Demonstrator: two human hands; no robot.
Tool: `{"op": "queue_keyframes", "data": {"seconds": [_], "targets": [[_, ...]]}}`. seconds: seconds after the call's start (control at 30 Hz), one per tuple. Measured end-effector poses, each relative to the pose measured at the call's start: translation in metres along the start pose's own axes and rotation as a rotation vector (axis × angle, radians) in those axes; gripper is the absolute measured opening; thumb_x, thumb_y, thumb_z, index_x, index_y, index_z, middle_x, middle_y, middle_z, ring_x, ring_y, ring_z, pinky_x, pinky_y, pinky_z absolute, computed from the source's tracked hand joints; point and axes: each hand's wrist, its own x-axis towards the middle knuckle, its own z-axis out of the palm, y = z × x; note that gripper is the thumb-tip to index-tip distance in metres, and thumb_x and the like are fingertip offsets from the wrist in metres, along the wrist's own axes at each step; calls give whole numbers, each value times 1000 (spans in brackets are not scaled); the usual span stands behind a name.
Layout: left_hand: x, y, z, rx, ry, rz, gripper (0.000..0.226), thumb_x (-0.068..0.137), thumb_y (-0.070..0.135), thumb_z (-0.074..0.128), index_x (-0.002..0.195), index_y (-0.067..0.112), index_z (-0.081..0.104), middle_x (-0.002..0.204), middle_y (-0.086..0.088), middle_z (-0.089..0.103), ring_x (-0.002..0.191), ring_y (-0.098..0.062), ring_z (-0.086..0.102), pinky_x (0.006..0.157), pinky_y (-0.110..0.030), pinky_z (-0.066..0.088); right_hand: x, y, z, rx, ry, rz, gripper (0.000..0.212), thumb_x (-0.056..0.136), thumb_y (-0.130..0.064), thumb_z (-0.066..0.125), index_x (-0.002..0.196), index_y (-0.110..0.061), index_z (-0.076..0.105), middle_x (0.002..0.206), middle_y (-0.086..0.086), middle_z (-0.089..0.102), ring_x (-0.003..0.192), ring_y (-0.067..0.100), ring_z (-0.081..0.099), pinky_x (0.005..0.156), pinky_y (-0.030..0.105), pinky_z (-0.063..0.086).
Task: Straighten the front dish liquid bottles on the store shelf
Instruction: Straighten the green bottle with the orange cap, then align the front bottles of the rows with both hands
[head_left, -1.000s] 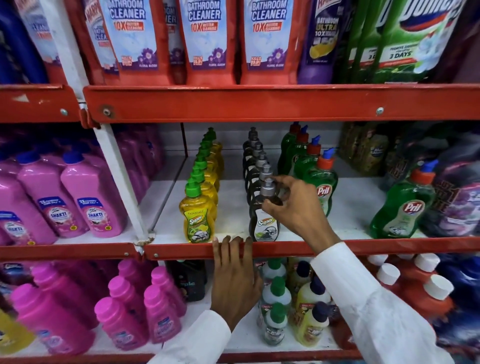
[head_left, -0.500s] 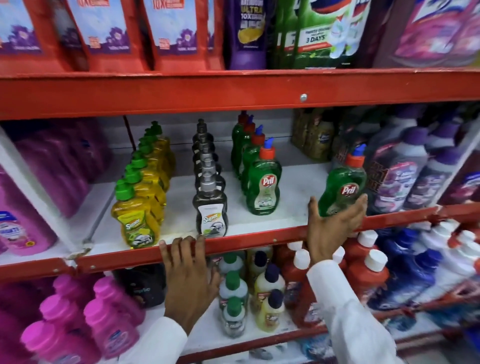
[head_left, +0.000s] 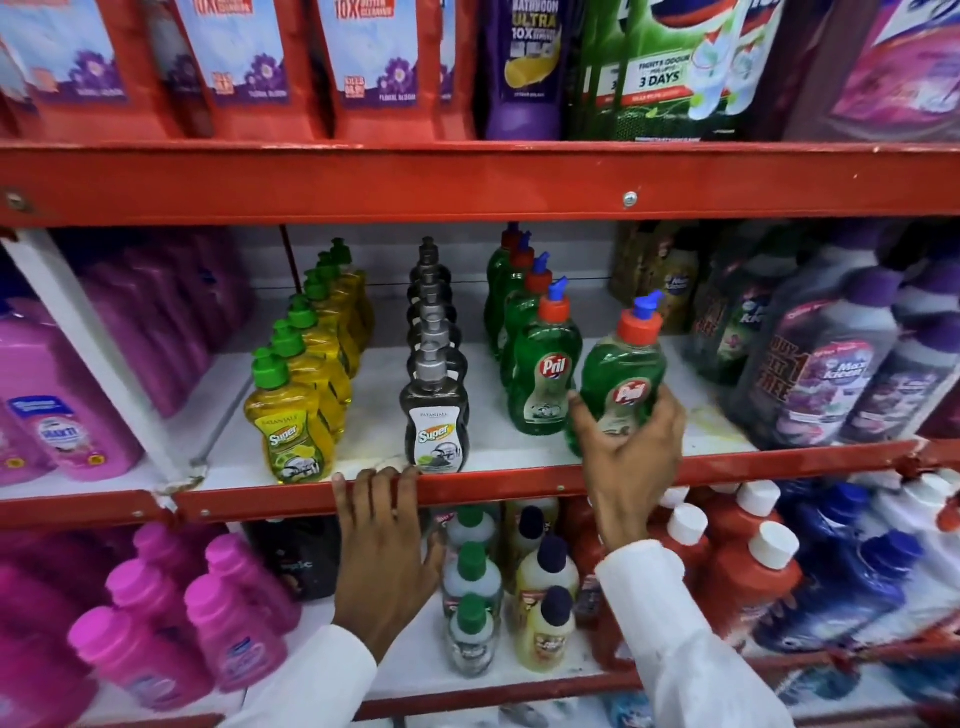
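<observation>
On the middle shelf stand three rows of dish liquid bottles. The front yellow Super bottle leads the left row, the front dark Super bottle the middle row, and a green Pril bottle the right row. My right hand grips a second green Pril bottle, tilted slightly, just right of that row and close to the shelf's front edge. My left hand rests with its fingers hooked over the red shelf lip below the dark Super bottle, holding nothing.
Pink bottles fill the bay to the left. Purple cleaner bottles crowd the right end of the same shelf. Red pouches and green packs hang on the shelf above. Small bottles and red jugs stand on the shelf below.
My right hand left the dark Super bottle's cap, reached right to the lone Pril bottle and closed on it, bringing it leftward beside the Pril row. The view shifted right.
</observation>
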Motion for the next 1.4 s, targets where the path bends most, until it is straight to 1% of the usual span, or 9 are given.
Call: {"op": "queue_keyframes", "data": {"seconds": [0.47, 0.57, 0.7, 0.77, 0.87, 0.93, 1.03, 1.2, 1.4], "targets": [[-9, 4, -9, -248, 11, -50, 68, 82, 34, 60, 142, 12, 40, 142, -15, 46, 141, -39, 35, 120, -62, 23, -28, -9, 33, -75, -255, -5, 90, 64, -65, 78, 130, -12, 46, 124, 9, 55, 114, 28, 57, 93, 43, 53], [-10, 26, -20, -497, 181, 39, 47, 86, 20, 60, 132, 12, 54, 132, -10, 54, 129, -26, 49, 114, -42, 39, -29, 0, 15, 22, -409, -32, 88, 68, -58, 79, 136, -17, 43, 131, 5, 52, 119, 21, 53, 98, 35, 49], [1, 64, -33, -675, 114, 69, 37, 92, 20, 54, 129, 18, 60, 126, -3, 66, 116, -11, 59, 105, -21, 44, -17, 24, -16, 35, -579, -132, 67, 87, -34, 66, 145, -15, 39, 143, 3, 52, 129, 18, 52, 107, 36, 44], [15, 80, -34, -712, 38, 15, 41, 94, 20, 54, 135, 18, 55, 133, -4, 64, 119, -12, 58, 108, -20, 41, 1, 34, -23, -8, -671, -227, 53, 91, -21, 57, 143, -14, 44, 137, -4, 56, 128, 19, 56, 108, 39, 46], [39, 96, -35, -719, 2, -42, 51, 93, 16, 58, 142, 11, 46, 140, -6, 59, 125, -14, 53, 105, -2, 26, 21, 35, -24, -41, -808, -292, 44, 95, -14, 57, 138, -18, 50, 131, -7, 63, 121, 14, 62, 104, 37, 50], [54, 98, -29, -733, -23, -68, 51, 92, 15, 60, 141, 10, 46, 134, -8, 65, 118, -17, 59, 104, -7, 33, 26, 36, -21, -58, -851, -302, 42, 95, -21, 59, 136, -19, 51, 128, -2, 67, 116, 14, 65, 100, 38, 53], [72, 93, -19, -749, -74, -126, 44, 92, 21, 63, 135, 17, 53, 120, -5, 73, 106, -20, 68, 99, -37, 55, 30, 40, -18, -44, -851, -252, 40, 94, -28, 61, 132, -17, 55, 125, 1, 70, 113, 15, 66, 98, 41, 54], [80, 91, -15, -872, -119, -163, 44, 92, 14, 69, 134, 12, 57, 119, -1, 70, 96, -1, 63, 79, -2, 47, 30, 42, -17, -36, -828, -217, 41, 94, -34, 59, 132, -17, 55, 124, 2, 70, 113, 16, 66, 99, 40, 53], [83, 85, -4, -961, -106, -127, 46, 89, 19, 73, 133, 13, 59, 124, -2, 72, 104, -1, 67, 90, -15, 55, 24, 45, -16, -41, -769, -218, 35, 96, -22, 57, 130, -14, 54, 123, 3, 67, 113, 16, 63, 97, 35, 52]]}}
